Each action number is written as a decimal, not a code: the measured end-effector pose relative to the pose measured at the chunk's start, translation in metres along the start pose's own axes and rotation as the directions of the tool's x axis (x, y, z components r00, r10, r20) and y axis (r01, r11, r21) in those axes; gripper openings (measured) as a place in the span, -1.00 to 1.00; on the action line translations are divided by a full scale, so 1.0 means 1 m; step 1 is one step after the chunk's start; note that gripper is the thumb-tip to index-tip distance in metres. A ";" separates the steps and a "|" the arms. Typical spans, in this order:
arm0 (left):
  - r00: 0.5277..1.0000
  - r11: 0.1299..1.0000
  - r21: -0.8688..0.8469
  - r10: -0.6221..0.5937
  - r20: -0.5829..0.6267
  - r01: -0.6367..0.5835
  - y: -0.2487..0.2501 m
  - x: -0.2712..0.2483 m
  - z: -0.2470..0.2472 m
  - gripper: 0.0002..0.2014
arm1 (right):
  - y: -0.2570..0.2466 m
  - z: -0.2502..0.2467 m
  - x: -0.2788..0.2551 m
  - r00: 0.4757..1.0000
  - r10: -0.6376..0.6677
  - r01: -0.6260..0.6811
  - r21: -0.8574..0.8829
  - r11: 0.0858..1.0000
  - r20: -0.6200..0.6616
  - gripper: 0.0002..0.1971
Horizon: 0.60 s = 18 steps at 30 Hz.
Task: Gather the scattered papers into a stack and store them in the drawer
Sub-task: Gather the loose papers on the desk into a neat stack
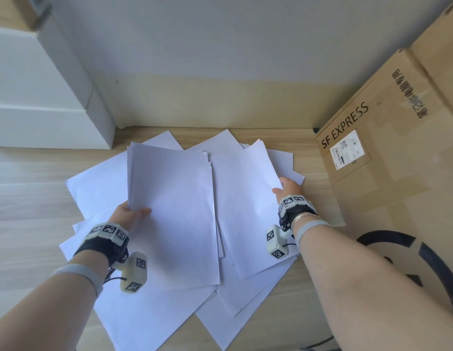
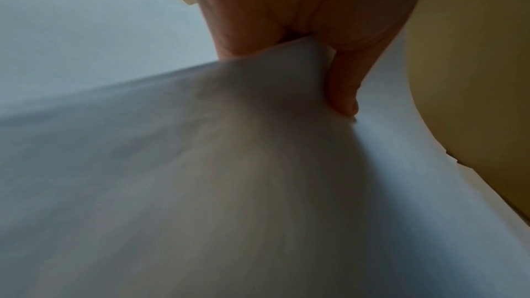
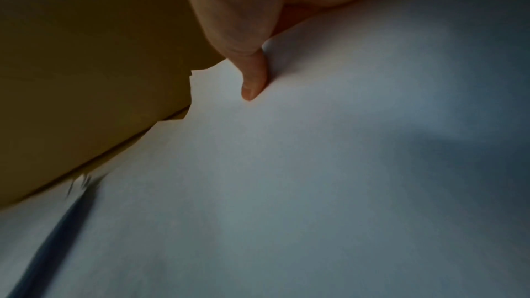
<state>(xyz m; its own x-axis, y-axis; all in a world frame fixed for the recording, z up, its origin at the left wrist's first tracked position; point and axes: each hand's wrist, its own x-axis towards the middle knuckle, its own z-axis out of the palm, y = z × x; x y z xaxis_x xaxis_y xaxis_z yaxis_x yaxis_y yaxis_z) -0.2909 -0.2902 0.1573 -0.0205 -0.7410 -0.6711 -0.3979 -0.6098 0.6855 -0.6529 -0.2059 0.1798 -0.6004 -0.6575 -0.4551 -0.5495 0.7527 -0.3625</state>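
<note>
Papers (image 1: 169,211), edges in left hand (image 1: 129,214), right hand (image 1: 288,190)

- Pale wood-plank floor (image 1: 30,198) beneath me, softly lit
- Grey-white wall (image 1: 220,34) ahead, beige band (image 1: 220,105) along its foot
- White cabinet (image 1: 30,97) at my left, against the wall
- Brown cardboard box (image 1: 387,188) printed SF EXPRESS at my right

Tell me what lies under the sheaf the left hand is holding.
More loose sheets, fanned over the wooden floor. The sheaf covers their middles, so their number is unclear.
</note>
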 end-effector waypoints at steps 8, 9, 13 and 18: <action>0.997 0.997 0.083 0.000 -0.078 0.006 -0.011 -0.013 -0.012 -0.70 | 0.007 -0.016 -0.017 0.984 0.048 -0.010 0.214 0.977 -0.170 -0.68; 0.996 0.996 0.093 0.001 -0.087 0.007 -0.011 -0.015 -0.012 -0.68 | 0.009 -0.017 -0.018 0.981 0.048 -0.001 0.240 0.971 -0.187 -0.71; 0.997 0.997 0.079 -0.003 -0.082 0.009 -0.015 -0.020 -0.012 -0.65 | 0.007 -0.023 -0.031 0.975 0.035 0.040 0.329 0.943 -0.219 -0.86; 0.998 0.999 0.053 0.010 -0.065 -0.007 -0.016 -0.028 -0.011 -0.65 | -0.008 -0.003 -0.046 0.993 -0.035 0.073 0.361 0.930 -0.110 -0.70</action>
<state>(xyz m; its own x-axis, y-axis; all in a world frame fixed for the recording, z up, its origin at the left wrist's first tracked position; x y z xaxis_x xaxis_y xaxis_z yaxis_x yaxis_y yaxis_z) -0.2743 -0.2632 0.1683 0.0350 -0.7641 -0.6442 -0.4461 -0.5887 0.6741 -0.6226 -0.1822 0.2060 -0.6410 -0.6832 -0.3499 -0.3448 0.6636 -0.6639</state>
